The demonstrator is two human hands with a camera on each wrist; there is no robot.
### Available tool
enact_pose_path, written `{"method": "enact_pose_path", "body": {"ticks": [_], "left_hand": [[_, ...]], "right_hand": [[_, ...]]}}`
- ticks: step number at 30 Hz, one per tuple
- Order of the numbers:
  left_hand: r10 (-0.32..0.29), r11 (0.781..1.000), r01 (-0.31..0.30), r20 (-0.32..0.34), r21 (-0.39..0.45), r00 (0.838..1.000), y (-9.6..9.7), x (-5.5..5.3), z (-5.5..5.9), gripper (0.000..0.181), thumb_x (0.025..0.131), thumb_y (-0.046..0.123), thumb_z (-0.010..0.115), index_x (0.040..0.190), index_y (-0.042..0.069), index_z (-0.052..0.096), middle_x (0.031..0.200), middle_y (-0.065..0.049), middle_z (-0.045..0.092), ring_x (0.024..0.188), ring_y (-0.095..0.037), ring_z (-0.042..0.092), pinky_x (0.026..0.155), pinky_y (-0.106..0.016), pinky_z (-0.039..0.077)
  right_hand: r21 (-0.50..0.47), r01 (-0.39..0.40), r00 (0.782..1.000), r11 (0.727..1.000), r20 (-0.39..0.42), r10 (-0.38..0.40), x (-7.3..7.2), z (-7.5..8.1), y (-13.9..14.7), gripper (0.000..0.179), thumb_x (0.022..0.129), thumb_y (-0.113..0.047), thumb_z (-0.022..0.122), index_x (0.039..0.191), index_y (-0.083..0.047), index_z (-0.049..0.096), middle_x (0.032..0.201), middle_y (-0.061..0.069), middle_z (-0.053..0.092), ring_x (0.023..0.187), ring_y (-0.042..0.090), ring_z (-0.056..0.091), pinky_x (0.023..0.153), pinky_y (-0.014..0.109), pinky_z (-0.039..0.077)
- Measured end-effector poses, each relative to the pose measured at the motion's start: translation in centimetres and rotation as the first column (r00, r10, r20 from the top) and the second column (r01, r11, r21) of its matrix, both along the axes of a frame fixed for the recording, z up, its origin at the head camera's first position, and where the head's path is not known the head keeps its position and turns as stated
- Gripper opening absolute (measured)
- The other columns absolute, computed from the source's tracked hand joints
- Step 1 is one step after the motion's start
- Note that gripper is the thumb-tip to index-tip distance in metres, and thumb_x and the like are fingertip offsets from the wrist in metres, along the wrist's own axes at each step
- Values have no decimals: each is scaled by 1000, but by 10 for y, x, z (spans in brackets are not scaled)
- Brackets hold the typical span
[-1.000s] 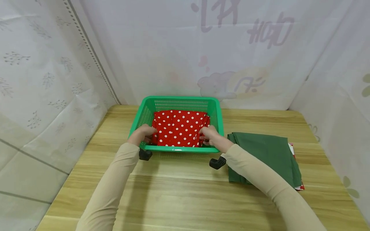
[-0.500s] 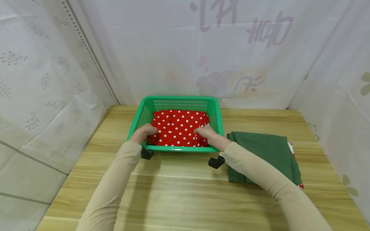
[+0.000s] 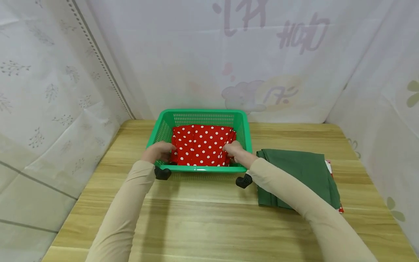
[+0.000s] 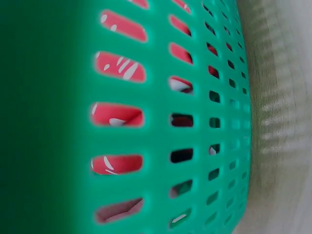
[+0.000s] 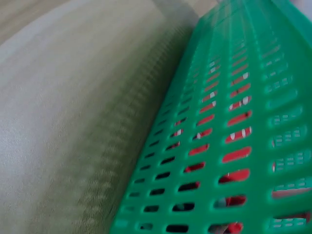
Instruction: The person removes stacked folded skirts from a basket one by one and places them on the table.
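A folded red cloth with white polka dots (image 3: 204, 145) lies inside a green plastic basket (image 3: 196, 169). At its left edge my left hand (image 3: 159, 150) reaches over the basket's front left, fingertips right at the fabric. My right hand (image 3: 236, 151) touches the cloth's right edge from above. Both hands' lower fingers are partly hidden, and I cannot tell whether they pinch the fabric. Through the slots of the basket wall (image 4: 158, 141) in the left wrist view, red dotted cloth shows. The right wrist view also shows the slotted wall (image 5: 214, 146) with red behind it.
A folded dark green cloth (image 3: 298, 171) lies right of the basket, partly under my right sleeve, with a red and white edge (image 3: 328, 166) peeking out beneath. Black wrist devices (image 3: 243, 181) hang before the basket's front. The wooden table (image 3: 203, 225) meets pale curtains behind.
My right hand moves inward over the cloth, then back toward its right edge. My left hand shifts slightly left. The cloth stays in the basket.
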State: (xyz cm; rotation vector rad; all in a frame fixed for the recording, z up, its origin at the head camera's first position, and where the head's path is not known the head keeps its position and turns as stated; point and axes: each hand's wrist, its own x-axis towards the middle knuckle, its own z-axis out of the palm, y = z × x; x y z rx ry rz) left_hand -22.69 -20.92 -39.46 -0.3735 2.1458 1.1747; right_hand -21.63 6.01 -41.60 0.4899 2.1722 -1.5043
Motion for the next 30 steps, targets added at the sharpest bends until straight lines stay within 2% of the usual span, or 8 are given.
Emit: {"method": "enact_pose_path", "body": {"ticks": [3, 6, 10, 13, 17, 19, 24, 30], "left_hand": [[39, 997, -40, 18, 60, 999, -1, 2, -1, 48, 98, 15, 40, 136, -12, 28, 135, -29, 40, 123, -41, 43, 101, -48, 38], [60, 992, -64, 39, 109, 997, -2, 1, -6, 48, 98, 16, 41, 136, -11, 29, 132, -26, 42, 121, -38, 44, 102, -46, 38], [82, 967, -98, 77, 237, 994, -4, 0, -13, 47, 99, 13, 39, 137, -11, 24, 131, -23, 40, 118, -34, 43, 102, -45, 37], [105, 943, -130, 97, 306, 990, -5, -1, -16, 47, 99, 11, 38, 138, -10, 20, 132, -22, 38, 118, -32, 42, 102, -45, 37], [129, 947, -145, 73, 285, 989, -5, 0, -15, 48, 98, 12, 40, 137, -9, 21, 133, -21, 37, 118, -32, 42, 100, -46, 39], [131, 950, -143, 60, 278, 990, -5, 0, -14, 49, 98, 12, 40, 138, -9, 21, 134, -22, 36, 118, -33, 42, 100, -46, 39], [117, 948, -131, 64, 290, 991, -7, -1, -14, 49, 99, 14, 40, 138, -9, 22, 134, -22, 37, 116, -32, 43, 101, -45, 38], [148, 953, -154, 43, 262, 988, -9, 0, -13, 48, 98, 17, 46, 134, -7, 28, 122, -16, 46, 102, -24, 49, 91, -38, 45]], "right_hand": [[-11, -24, 1000, 1000, 18, 24, -3, -2, 2, 23, 90, -9, 53, 109, 2, 46, 81, 9, 50, 59, 17, 48, 51, 24, 40], [-11, -44, 999, 999, 27, 45, -4, -3, 3, 23, 90, -10, 55, 107, 2, 46, 70, 7, 48, 53, 17, 47, 50, 23, 38], [-27, -40, 999, 999, 14, 41, -3, -4, 1, 22, 88, -10, 57, 105, 0, 46, 69, 5, 48, 57, 17, 48, 54, 26, 37], [-32, -56, 998, 998, 5, 56, 0, -4, -2, 15, 88, -9, 56, 97, -3, 46, 68, 4, 47, 59, 18, 46, 57, 28, 37], [-20, -77, 997, 997, -11, 76, 0, -4, -3, 10, 89, -8, 53, 91, -3, 45, 70, 5, 46, 64, 19, 45, 58, 29, 35], [-19, -74, 997, 997, -14, 73, -1, -5, -4, 11, 89, -7, 52, 96, -2, 46, 78, 7, 49, 69, 20, 48, 60, 30, 36], [-48, -60, 998, 997, 19, 61, -3, -6, -2, 30, 90, -8, 52, 118, 2, 44, 101, 12, 53, 82, 23, 54, 67, 32, 41], [-132, -44, 997, 990, 49, 51, -6, -7, -1, 37, 92, -12, 54, 124, 2, 43, 113, 15, 56, 97, 27, 59, 73, 36, 48]]}}
